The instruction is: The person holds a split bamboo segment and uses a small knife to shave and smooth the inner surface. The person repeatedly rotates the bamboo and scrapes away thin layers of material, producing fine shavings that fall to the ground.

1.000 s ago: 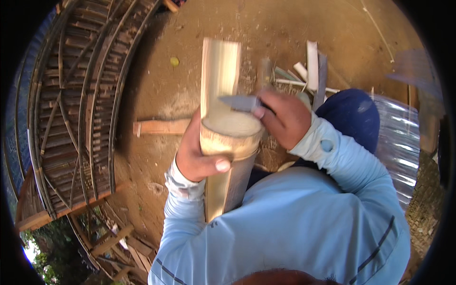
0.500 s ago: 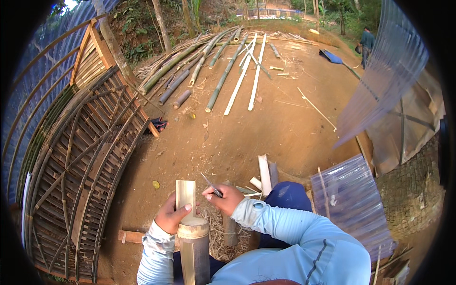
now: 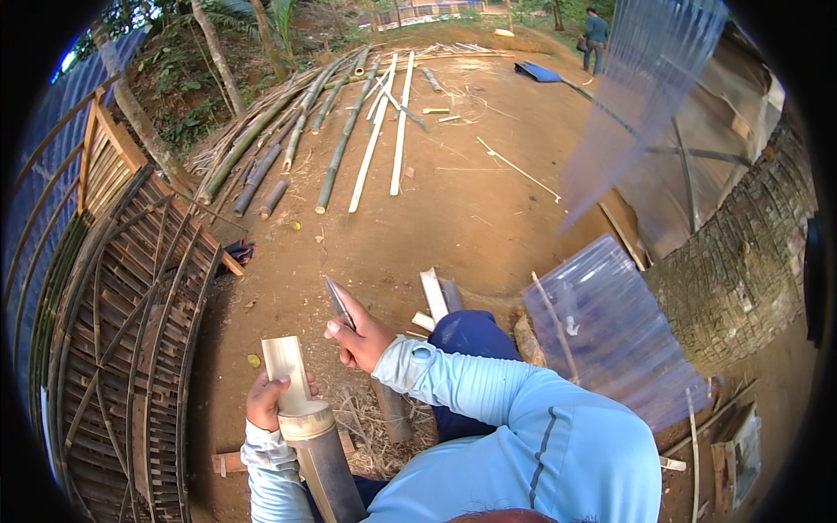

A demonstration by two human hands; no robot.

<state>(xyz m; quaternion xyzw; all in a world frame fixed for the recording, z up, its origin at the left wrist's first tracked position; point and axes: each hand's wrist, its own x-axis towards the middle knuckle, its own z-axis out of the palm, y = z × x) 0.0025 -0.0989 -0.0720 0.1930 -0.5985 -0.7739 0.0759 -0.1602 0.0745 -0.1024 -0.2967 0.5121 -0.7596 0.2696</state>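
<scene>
My left hand is closed around the cut upper part of a thick bamboo piece, its thumb on the pale inner face. The piece leans up from my lap. Its top is a flat pale tongue, and a rounded node lies just below. In my right hand is a knife, gripped by its handle with the index finger stretched along it. The blade points up and away, apart from the bamboo. My fingers hide most of the handle.
Shavings and a wooden stump lie before my lap, with split bamboo offcuts beyond. A slatted bamboo panel stands left. Bamboo poles lie farther off. Corrugated clear sheets are right, near a trunk. A person stands far back.
My right hand has lifted the knife away from the bamboo, turning its blade more upright. The bamboo in my left hand tilts more to the left. The whole view has swung to the right.
</scene>
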